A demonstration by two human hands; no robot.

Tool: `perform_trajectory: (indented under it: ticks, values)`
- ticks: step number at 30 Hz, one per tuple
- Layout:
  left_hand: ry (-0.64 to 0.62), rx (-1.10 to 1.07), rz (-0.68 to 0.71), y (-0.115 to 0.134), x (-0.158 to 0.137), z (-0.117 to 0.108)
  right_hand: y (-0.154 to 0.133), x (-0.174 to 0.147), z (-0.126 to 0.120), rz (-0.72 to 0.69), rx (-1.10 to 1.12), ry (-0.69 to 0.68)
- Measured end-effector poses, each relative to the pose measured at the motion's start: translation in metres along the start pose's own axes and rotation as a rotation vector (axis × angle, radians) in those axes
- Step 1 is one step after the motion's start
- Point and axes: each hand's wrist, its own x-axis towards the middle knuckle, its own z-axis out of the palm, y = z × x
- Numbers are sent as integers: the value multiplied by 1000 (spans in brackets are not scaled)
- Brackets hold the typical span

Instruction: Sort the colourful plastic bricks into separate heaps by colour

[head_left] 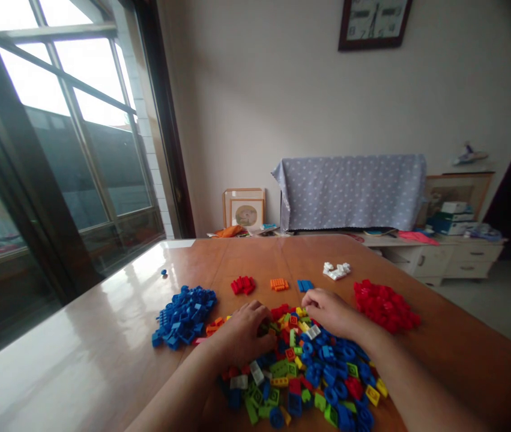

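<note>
A mixed pile of toy building bricks (282, 367) in blue, green, red, yellow, orange and white spreads over the near part of the table. My left hand (250, 333) rests at the pile's left side, thumb apart from the curved fingers, with green bricks by the gap. At the pile's far edge is my right hand (329, 311), its fingers curled together close to a yellow brick (301, 312). Whatever those fingertips hold, if anything, is hidden. Small groups of red bricks (242, 285), orange bricks (279, 284) and blue bricks (304, 285) lie just beyond both hands.
A heap of blue bricks (185, 315) lies on the left, a heap of red bricks (385, 305) on the right. White bricks (337, 271) sit farther back. One small blue piece (164, 273) lies near the left edge of the glossy wooden table (102, 336).
</note>
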Motion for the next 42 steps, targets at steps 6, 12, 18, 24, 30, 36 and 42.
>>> perform_trajectory:
  ticks: [6,12,18,24,30,36,42]
  values:
    - [35,16,12,-3,2,2,-19,-3,6,-50,149,-26]
    - [33,11,17,-3,1,1,-24,-4,6,87,482,-136]
    - [34,24,11,-3,1,1,-8,-10,-18,92,401,-178]
    - [22,23,22,-1,-3,0,-5,-18,-29,101,187,-341]
    - [11,67,-4,-2,-3,0,-12,-11,-24,125,128,-404]
    - [6,70,-3,-4,-2,3,-23,-6,-25,117,-41,-416]
    - [23,63,-5,-11,0,12,-37,-10,-22,114,-111,-374]
